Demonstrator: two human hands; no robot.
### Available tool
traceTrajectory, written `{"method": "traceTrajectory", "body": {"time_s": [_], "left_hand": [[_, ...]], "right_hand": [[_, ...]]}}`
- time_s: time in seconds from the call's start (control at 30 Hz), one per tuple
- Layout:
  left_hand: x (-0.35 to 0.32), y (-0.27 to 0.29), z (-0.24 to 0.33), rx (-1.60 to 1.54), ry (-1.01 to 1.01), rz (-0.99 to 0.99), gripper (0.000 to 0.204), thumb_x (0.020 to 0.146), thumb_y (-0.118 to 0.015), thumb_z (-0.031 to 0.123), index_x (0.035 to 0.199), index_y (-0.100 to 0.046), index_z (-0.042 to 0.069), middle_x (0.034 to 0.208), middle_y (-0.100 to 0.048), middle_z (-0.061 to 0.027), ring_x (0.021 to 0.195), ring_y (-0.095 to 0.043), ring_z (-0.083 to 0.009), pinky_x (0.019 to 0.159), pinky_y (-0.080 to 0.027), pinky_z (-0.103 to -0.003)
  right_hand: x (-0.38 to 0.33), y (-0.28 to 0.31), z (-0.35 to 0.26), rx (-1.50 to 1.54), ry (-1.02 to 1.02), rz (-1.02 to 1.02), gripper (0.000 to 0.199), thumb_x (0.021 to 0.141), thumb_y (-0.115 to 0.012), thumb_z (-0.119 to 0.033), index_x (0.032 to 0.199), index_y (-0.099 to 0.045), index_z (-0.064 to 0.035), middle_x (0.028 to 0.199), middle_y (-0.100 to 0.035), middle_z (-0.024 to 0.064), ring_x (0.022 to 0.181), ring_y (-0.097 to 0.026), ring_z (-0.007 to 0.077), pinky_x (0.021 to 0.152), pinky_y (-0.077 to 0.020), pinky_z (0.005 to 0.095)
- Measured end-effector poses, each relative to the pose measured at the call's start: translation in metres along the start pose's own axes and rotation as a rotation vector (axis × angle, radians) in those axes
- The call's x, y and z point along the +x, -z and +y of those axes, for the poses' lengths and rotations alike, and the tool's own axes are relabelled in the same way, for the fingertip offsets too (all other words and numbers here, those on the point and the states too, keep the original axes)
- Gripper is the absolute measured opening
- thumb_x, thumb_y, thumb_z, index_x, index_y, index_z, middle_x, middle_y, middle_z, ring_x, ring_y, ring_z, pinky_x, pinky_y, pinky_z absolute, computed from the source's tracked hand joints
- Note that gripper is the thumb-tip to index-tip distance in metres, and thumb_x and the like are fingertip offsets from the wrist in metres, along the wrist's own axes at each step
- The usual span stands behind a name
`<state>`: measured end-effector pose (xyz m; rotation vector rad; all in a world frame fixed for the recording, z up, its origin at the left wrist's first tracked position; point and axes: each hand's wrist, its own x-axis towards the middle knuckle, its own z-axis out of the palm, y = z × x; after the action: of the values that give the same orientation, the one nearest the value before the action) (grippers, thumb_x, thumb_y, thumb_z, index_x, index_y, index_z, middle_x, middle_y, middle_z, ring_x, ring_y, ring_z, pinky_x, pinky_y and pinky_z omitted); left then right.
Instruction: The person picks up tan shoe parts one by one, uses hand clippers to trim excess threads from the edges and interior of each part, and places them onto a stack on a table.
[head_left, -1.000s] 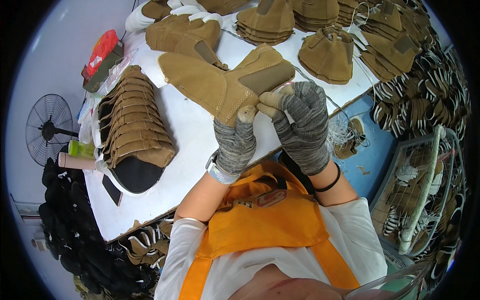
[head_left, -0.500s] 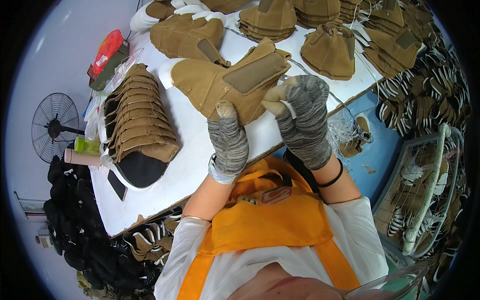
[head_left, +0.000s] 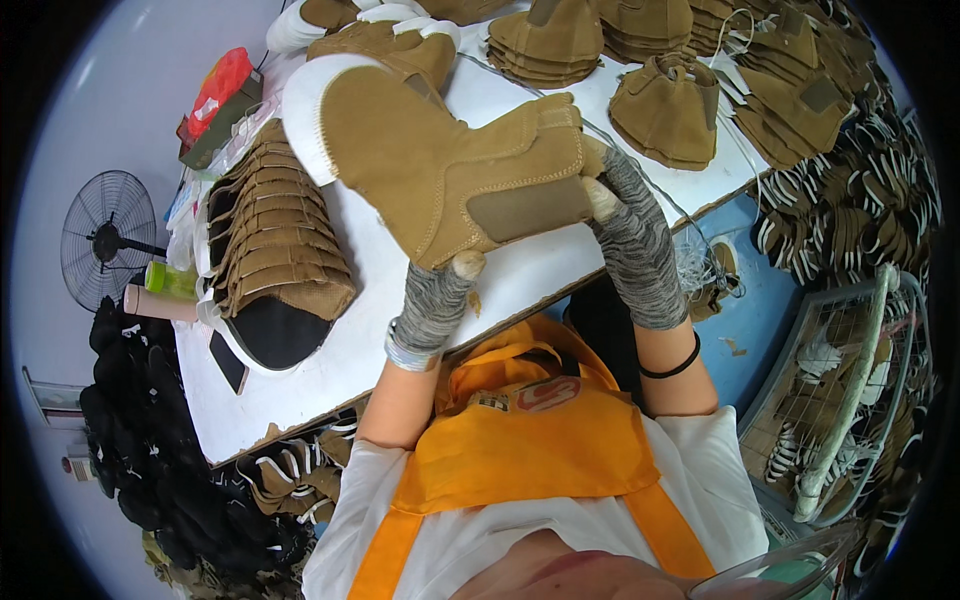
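We hold a tan suede glove (head_left: 450,170) up over the white table (head_left: 520,280), close to our face, its pale cuff toward the upper left and its fingers toward the right. Our left hand (head_left: 435,300), in a grey knit glove with the fingertips bare, is closed on the lower edge of the glove near the thumb piece. Our right hand (head_left: 630,240), gloved the same way, pinches the glove's finger end. Both hands grip it, so it hangs clear of the table.

On the table to the left lies a fanned stack of tan pieces (head_left: 275,245) resting on a black one (head_left: 275,335), well apart from the glove. Behind it sit more tan gloves (head_left: 390,45), and to the right a heap of folded tan pieces (head_left: 665,110) and another stack (head_left: 550,40). A red bag (head_left: 220,85) lies at the far left corner. A fan (head_left: 105,235) stands on the floor to the left. We wear an orange apron (head_left: 520,450), and a black band (head_left: 675,365) circles our right wrist.
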<state>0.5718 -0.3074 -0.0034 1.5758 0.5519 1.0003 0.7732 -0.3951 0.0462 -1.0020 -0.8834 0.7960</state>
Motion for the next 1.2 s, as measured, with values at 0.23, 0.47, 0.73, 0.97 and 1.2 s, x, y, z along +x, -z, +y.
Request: {"method": "traceTrajectory", "body": {"time_s": [0.23,0.47,0.73,0.97,1.2], "left_hand": [[0.009,0.011,0.009,-0.519,0.128,-0.099,0.067,0.079,-0.074,0.037,0.128,-0.047,0.001,0.12,-0.056,-0.0094,0.112,-0.053,-0.0212,0.096,-0.043,-0.033],[0.007,-0.002,0.033,-0.451,0.147,0.109,0.061,0.081,-0.07,0.025,0.129,-0.044,-0.001,0.122,-0.055,-0.0132,0.11,-0.056,-0.022,0.096,-0.045,-0.034],[-0.002,-0.009,0.051,-0.151,0.121,0.185,0.041,0.084,-0.07,0.019,0.117,-0.056,-0.001,0.107,-0.063,-0.01,0.095,-0.061,-0.0181,0.086,-0.049,-0.03],[-0.009,-0.019,0.047,-0.051,0.122,0.193,0.03,0.085,-0.07,0.019,0.106,-0.064,0.0,0.094,-0.067,-0.0076,0.082,-0.063,-0.0146,0.074,-0.05,-0.027],[-0.008,-0.021,0.05,-0.121,0.171,0.163,0.03,0.086,-0.068,0.02,0.107,-0.063,-0.001,0.093,-0.067,-0.0081,0.079,-0.063,-0.0155,0.071,-0.051,-0.027]], "right_hand": [[-0.008,0.003,0.009,-0.162,0.089,-0.052,0.035,0.09,-0.057,-0.007,0.124,-0.052,-0.0011,0.114,-0.059,0.0062,0.105,-0.055,0.0134,0.093,-0.0435,0.0272],[-0.014,-0.011,0.004,-0.006,0.154,-0.004,0.034,0.089,-0.057,-0.006,0.122,-0.052,-0.002,0.111,-0.058,0.0048,0.106,-0.054,0.0123,0.095,-0.0421,0.0275],[-0.004,-0.022,-0.013,-0.875,0.716,0.05,0.02,0.073,-0.072,-0.011,0.092,-0.068,-0.0089,0.083,-0.058,0.0066,0.08,-0.055,0.0237,0.071,-0.0438,0.0349],[0.007,-0.026,0.009,-0.977,0.841,-0.028,0.017,0.068,-0.074,-0.011,0.083,-0.066,-0.0114,0.082,-0.058,0.004,0.081,-0.055,0.0243,0.074,-0.0419,0.0391],[0.003,-0.019,0.025,-1.055,0.797,-0.001,0.017,0.077,-0.062,-0.009,0.094,-0.063,-0.0095,0.097,-0.056,0.0085,0.095,-0.051,0.0287,0.087,-0.0373,0.0422]]}}
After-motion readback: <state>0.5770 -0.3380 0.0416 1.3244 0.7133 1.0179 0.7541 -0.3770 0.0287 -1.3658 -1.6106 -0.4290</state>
